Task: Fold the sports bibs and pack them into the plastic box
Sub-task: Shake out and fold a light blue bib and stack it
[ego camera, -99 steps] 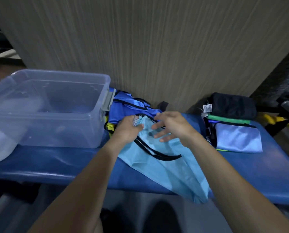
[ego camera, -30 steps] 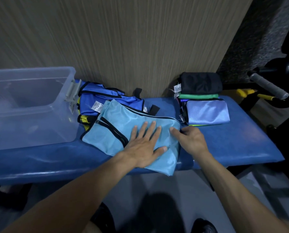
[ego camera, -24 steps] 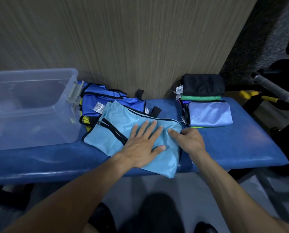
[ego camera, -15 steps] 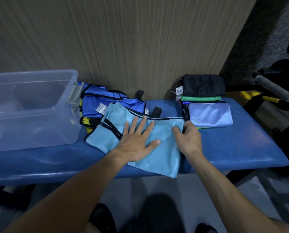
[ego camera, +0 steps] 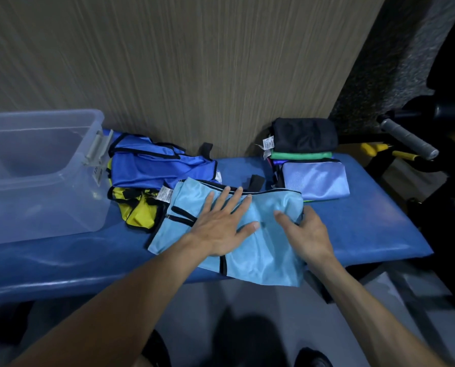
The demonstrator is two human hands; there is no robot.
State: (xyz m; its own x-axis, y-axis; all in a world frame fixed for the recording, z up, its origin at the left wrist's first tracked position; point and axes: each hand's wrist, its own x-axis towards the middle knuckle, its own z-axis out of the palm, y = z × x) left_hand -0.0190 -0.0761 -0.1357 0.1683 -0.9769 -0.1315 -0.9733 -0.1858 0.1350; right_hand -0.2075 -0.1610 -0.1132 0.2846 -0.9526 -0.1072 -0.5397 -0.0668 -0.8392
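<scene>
We press left hand (ego camera: 222, 229) flat, fingers spread, on light blue bib (ego camera: 260, 250). Right hand (ego camera: 307, 234) grips bib's right edge, thumb on top. Plastic box (ego camera: 49, 165) well left of fingertips, on bench (ego camera: 366, 229).

The left hand (ego camera: 222, 229) presses flat on the light-blue bib (ego camera: 263, 250); the right hand (ego camera: 307, 234) seemingly pinches its right edge on the surface (ego camera: 366, 229).

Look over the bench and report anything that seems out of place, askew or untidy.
The light blue bib under both hands lies askew, its near corner hanging over the bench edge. The royal blue bib and yellow bib sit in a crumpled heap beside the plastic box, unlike the neat folded stack.
</scene>
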